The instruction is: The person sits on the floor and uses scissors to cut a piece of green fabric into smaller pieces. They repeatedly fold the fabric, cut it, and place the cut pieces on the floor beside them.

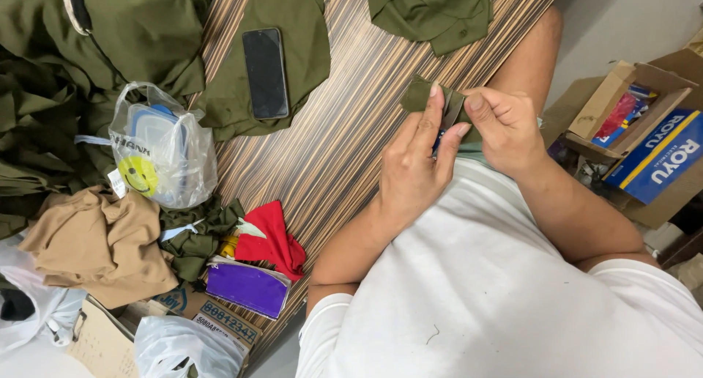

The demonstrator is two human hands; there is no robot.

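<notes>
Both hands meet over the edge of the striped wooden table (344, 121), pinching a small folded piece of olive-green cloth (419, 96). My left hand (414, 169) grips its lower part with thumb and forefinger raised along it. My right hand (505, 129) pinches the same piece from the right side. Something small and dark-blue shows between the fingers; what it is cannot be told. A white shirt covers my body below the hands.
A black phone (265, 72) lies on an olive garment (293, 26). More olive cloth (432, 12) lies at the far edge, with a heap at left. A clear bag with a plastic box (162, 147), tan cloth (99, 242), red cloth (272, 239), a purple packet (247, 286) and an open cardboard box (644, 143) surround me.
</notes>
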